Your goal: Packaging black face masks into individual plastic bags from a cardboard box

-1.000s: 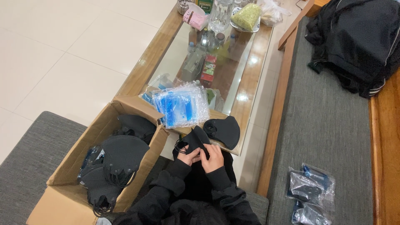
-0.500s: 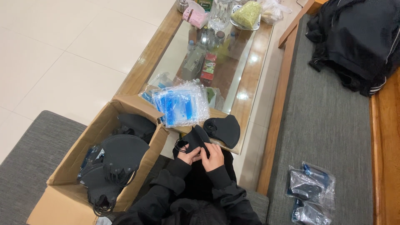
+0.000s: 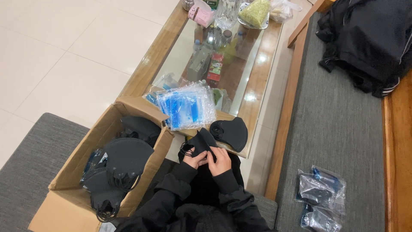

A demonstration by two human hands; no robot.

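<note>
Both of my hands hold one folded black face mask (image 3: 203,141) just above my lap. My left hand (image 3: 195,160) grips its lower left edge by the ear loops, and my right hand (image 3: 220,160) pinches its right side. A small stack of black masks (image 3: 232,132) lies on the near corner of the glass-topped wooden table (image 3: 261,68), just beyond my hands. Left of that stack, a pile of clear plastic bags with blue print (image 3: 187,106) rests on the table edge.
An open cardboard box (image 3: 86,161) full of black masks (image 3: 122,160) stands at my left on a grey cushion. Bagged masks (image 3: 321,195) lie on the grey bench at right, with a black jacket (image 3: 370,41) beyond. Bottles and snacks (image 3: 223,17) crowd the table's far end.
My hands and the black mask stay in the same place; only the fingers shift slightly on the mask.
</note>
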